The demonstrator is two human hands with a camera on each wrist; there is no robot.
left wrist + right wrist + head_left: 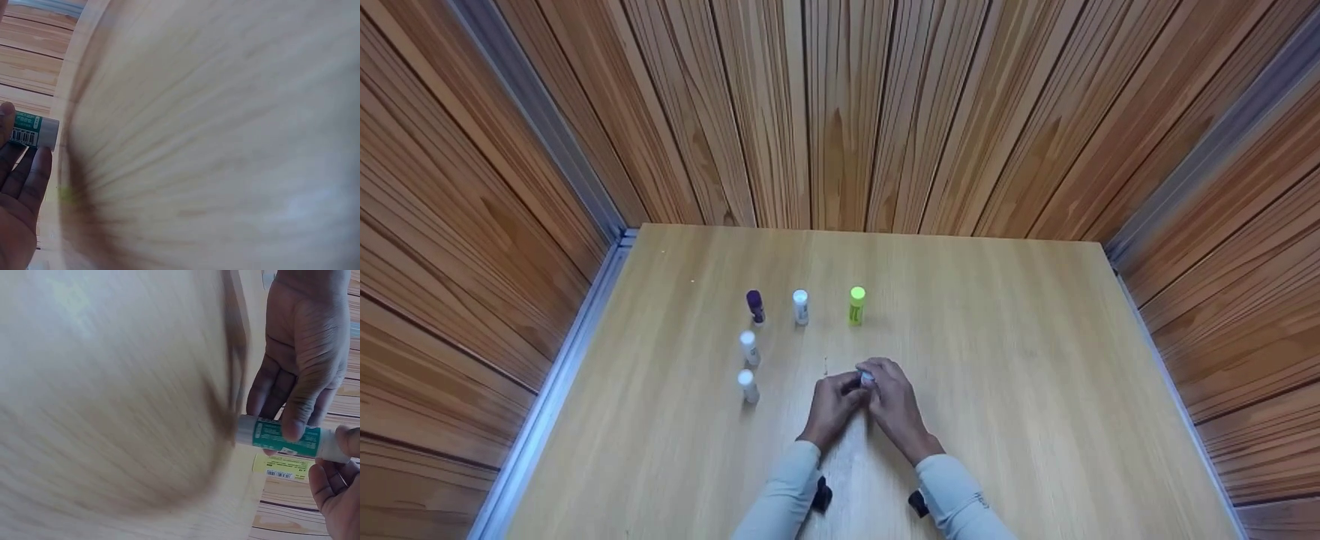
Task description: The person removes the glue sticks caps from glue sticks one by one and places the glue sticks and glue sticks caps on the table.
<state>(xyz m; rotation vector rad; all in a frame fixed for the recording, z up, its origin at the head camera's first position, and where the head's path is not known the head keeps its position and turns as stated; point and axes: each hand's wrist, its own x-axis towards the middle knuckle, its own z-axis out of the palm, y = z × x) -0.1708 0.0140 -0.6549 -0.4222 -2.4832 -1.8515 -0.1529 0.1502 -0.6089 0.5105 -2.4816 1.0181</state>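
Between both hands is a glue stick [269,434] with a green label and white ends, held upright close over the table. In the right wrist view my left hand [315,343] grips its labelled body, thumb across the label. My right hand [343,500] pinches the white upper end. From the left wrist view, a barcode shows on the glue stick [27,135] above the fingers of the left hand [19,214]. Seen from the head, the left hand [834,405] and right hand [894,405] meet near the table's middle, covering most of the stick.
On the wooden table [1035,360] stand a yellow-green glue stick [856,306], a purple-capped stick [755,307] and a white-capped stick [800,307] in a back row. Two more white sticks, one nearer [748,385] and one farther [749,347], stand left of the hands. Wood-plank walls [840,112] enclose the table.
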